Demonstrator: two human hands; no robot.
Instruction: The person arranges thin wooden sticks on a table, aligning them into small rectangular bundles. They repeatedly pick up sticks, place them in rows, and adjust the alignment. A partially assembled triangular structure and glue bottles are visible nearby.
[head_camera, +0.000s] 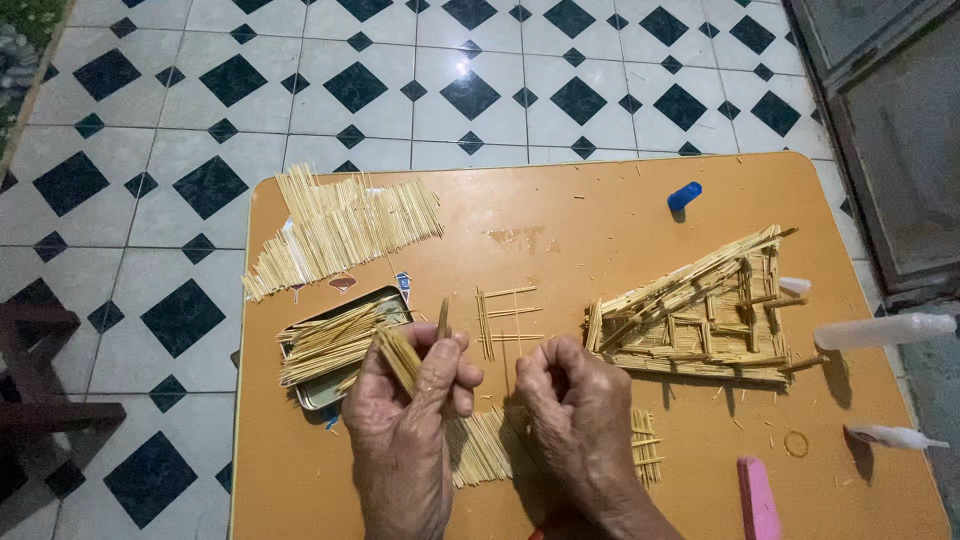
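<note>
My left hand (410, 420) holds a small bundle of thin wooden sticks (400, 352), with one stick standing up between thumb and finger. My right hand (572, 410) is curled into a loose fist beside it, and I cannot see anything in it. Between and under my hands lies a flat panel of glued sticks (482, 447). A small stick lattice (503, 322) lies just beyond my hands. To the right sits a partly built stick house frame (700, 310).
A large heap of sticks (340, 228) lies at the back left of the orange table (560, 215). A metal tin (345, 345) holds more sticks. A blue cap (684, 195), two glue bottles (880, 332) (895, 436), a pink cutter (758, 498) and a rubber band (796, 444) lie right.
</note>
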